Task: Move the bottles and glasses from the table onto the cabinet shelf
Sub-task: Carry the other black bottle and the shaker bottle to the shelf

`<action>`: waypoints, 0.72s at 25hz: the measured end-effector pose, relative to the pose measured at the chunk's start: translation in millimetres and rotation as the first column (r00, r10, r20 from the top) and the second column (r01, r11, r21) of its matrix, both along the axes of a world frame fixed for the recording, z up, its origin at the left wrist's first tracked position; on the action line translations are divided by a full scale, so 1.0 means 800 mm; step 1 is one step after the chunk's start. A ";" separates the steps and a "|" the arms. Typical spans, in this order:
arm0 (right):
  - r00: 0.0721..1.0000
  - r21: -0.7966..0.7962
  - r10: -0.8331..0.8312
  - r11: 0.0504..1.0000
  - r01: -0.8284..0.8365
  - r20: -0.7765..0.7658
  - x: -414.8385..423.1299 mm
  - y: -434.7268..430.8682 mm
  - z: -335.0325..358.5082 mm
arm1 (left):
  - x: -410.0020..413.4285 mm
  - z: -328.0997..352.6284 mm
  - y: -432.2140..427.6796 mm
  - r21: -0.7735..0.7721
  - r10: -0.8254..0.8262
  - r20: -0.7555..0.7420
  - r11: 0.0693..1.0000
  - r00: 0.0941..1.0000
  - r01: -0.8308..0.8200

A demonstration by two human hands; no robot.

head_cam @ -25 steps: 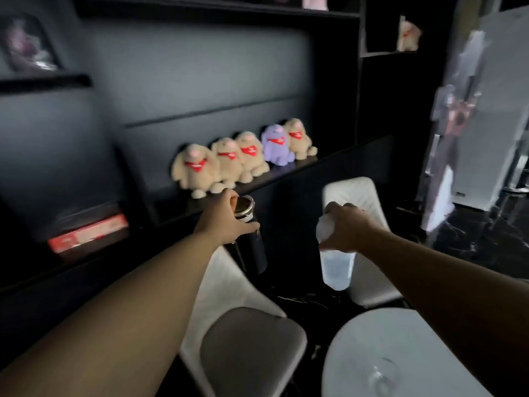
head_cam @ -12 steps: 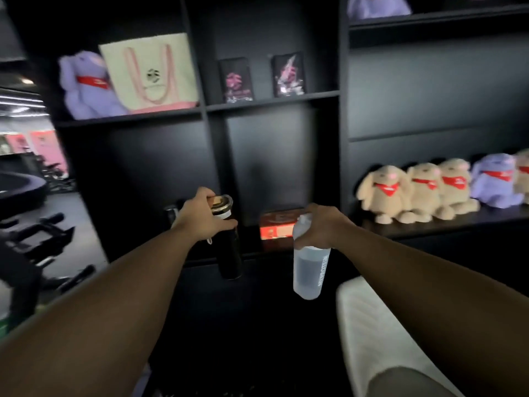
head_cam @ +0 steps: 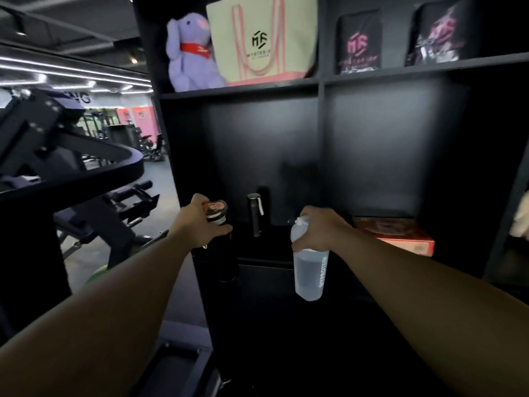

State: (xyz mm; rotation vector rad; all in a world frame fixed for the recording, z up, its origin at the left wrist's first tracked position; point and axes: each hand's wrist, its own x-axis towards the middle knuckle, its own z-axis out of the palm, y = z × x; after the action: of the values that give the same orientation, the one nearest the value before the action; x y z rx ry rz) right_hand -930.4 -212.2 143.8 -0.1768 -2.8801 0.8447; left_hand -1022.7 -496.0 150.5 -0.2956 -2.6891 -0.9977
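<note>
Fingers (head_cam: 221, 232) gripping dark bottle (head_cam: 220, 253), shelf edge (head_cam: 266, 260) beside

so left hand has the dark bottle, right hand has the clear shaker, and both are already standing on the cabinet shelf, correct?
Not quite. The head view shows the left hand gripping the dark bottle and the right hand gripping the clear shaker, but neither stands on the cabinet shelf yet: both hang in the air in front of it.
</note>
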 end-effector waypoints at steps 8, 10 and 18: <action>0.990 -0.022 0.131 0.991 -0.130 0.056 -0.246 0.007 -0.056 | -0.196 -0.060 0.004 0.007 0.065 0.091 0.998 0.994 -0.066; 0.988 0.014 0.138 0.990 -0.139 0.075 -0.307 0.014 -0.071 | -0.247 -0.069 0.017 0.006 0.075 0.100 0.997 0.992 -0.076; 0.986 0.037 0.057 0.997 -0.063 0.156 -0.469 0.034 -0.119 | -0.413 -0.138 0.043 0.006 0.129 0.189 0.991 0.973 -0.132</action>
State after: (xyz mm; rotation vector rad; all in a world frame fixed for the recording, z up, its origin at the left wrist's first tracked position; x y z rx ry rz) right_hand -1305.6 -185.0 48.6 -0.1587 -3.0595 0.8134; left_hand -1352.8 -461.5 40.2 -0.0199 -2.8217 -1.0590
